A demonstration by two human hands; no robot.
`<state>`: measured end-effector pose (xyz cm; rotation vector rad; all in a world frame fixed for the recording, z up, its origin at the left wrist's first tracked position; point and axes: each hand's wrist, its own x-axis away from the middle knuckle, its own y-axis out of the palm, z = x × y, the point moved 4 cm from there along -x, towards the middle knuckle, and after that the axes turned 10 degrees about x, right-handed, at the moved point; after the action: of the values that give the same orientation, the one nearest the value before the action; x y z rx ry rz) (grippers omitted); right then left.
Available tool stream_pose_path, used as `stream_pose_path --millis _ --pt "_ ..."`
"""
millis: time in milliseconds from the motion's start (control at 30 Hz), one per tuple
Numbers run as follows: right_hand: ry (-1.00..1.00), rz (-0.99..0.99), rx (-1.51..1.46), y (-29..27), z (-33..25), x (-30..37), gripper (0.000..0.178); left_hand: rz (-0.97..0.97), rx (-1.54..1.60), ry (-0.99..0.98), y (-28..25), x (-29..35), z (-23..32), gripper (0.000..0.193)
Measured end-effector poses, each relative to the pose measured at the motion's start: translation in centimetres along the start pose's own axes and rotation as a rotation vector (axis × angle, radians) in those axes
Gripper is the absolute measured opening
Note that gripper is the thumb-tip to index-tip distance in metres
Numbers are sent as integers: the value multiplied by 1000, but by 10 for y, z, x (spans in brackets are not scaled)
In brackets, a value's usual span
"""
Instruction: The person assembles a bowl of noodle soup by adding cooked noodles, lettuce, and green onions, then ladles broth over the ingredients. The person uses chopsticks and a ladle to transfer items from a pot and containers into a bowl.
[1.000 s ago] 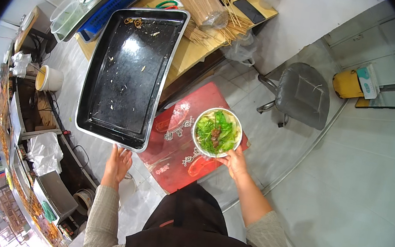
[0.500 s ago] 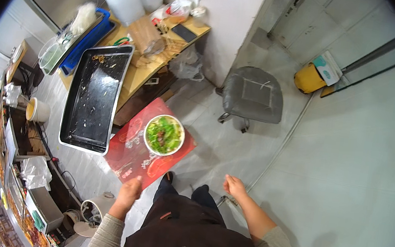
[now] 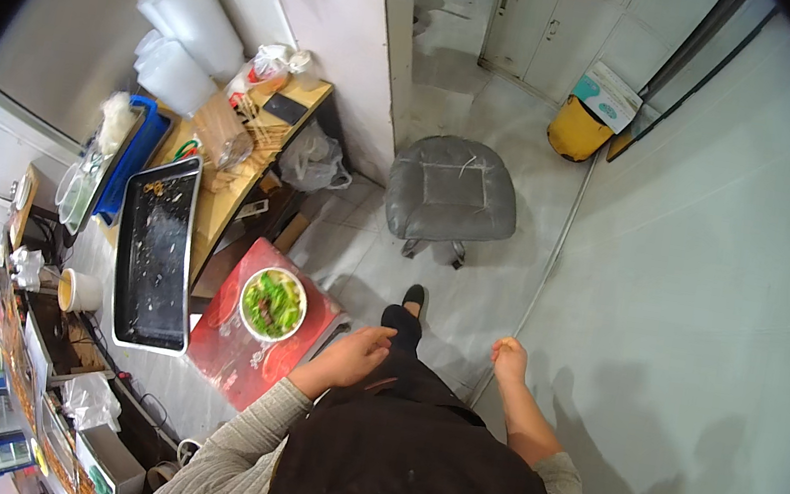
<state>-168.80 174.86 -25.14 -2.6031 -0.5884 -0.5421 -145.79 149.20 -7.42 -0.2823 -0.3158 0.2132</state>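
My left hand (image 3: pixel 356 355) hangs in front of the dark apron, its fingers loosely curled together with nothing seen in them. It is just right of a red square surface (image 3: pixel 222 352) and does not appear to touch it. On that surface stands a white round bowl (image 3: pixel 274 305) filled with leafy greens and a small brown topping. Farther right, my right hand (image 3: pixel 508 360) is held in a loose fist over the floor beside the pale wall, holding nothing that shows. A grey padded chair (image 3: pixel 453 190) stands ahead of both hands.
A black rectangular tray (image 3: pixel 153 264) overhangs the wooden table (image 3: pixel 204 242) at the left. On the table lie a phone (image 3: pixel 284 108), skewers and stacked translucent containers (image 3: pixel 177 75). A yellow bin (image 3: pixel 575 131) stands far right. A doorway opens ahead.
The view has shifted, with the table, bowl and chair now farther left. My left hand has swung inward from the red surface's near edge to before the apron. One foot has stepped forward.
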Motion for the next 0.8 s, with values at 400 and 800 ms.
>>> stream_pose_path --millis 400,800 --pt "386 -230 113 -131 -4 -75 30 -2 36 -569 -128 -68 -26 25" --pt "-886 -221 13 -156 -454 -176 24 307 650 -439 -65 -94 135 28"
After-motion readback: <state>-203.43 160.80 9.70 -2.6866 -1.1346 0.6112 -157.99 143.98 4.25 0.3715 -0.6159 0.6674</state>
